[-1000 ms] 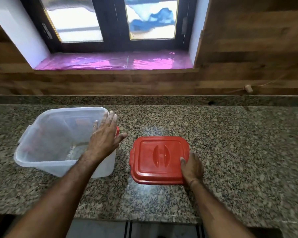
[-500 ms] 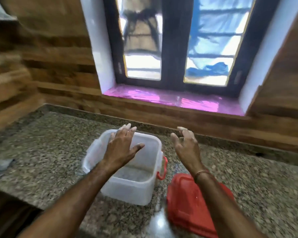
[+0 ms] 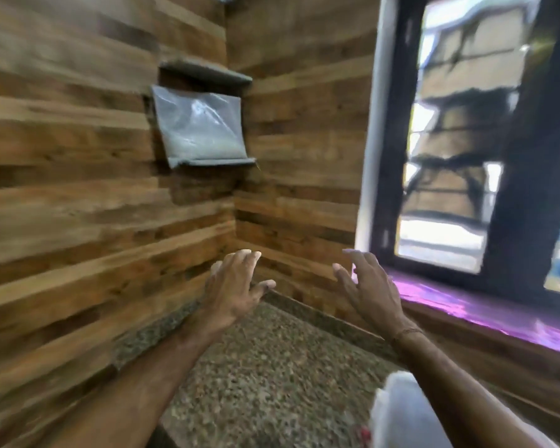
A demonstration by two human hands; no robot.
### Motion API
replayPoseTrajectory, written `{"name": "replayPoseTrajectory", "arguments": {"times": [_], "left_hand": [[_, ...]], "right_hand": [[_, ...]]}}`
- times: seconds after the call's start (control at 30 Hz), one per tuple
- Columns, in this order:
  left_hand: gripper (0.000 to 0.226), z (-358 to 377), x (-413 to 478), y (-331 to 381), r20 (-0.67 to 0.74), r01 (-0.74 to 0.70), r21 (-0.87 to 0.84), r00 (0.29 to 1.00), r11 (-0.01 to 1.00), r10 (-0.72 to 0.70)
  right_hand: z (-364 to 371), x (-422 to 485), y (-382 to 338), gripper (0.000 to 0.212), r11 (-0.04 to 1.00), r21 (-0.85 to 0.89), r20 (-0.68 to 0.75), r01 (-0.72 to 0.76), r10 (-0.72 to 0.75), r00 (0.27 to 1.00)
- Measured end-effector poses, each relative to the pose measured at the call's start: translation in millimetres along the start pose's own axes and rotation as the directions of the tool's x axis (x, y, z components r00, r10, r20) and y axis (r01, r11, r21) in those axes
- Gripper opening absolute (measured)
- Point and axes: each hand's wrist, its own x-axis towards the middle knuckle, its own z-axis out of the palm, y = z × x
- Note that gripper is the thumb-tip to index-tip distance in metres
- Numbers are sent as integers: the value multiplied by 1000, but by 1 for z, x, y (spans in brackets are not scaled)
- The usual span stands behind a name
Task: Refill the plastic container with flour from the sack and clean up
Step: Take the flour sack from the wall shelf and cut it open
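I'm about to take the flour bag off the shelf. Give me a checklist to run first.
1. Left hand empty and open: ok.
2. Right hand empty and open: ok.
3. Flour bag in view, standing on the corner shelf: ok.
4. Bag top closed: cannot tell, too blurred.
5. Container open and ready: cannot tell, only a corner shows at the bottom edge.

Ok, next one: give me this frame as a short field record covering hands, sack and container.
left hand: open, raised, holds nothing
right hand: open, raised, holds nothing
sack: stands on corner shelf, above both hands, untouched
container: bottom right edge, blurred, mostly cut off
counter: granite, below the hands
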Motion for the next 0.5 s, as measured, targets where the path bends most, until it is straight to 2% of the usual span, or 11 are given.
{"name": "replayPoseTrajectory", "arguments": {"times": [0.17, 0.3, 0.5], "left_hand": [[71, -60, 57, -67, -123, 27, 3, 992, 1000, -27], [71, -103, 110, -113, -165, 21, 69, 986, 997, -9], [67, -151, 194, -180, -260, 69, 151, 965, 986, -28]], "right_hand": [[27, 86, -79, 50, 993, -21, -17, 116, -116, 993], [42, 166, -126, 52, 975, -22, -1, 221, -221, 975], [73, 283, -179, 53, 969, 38, -65, 243, -241, 968]]}}
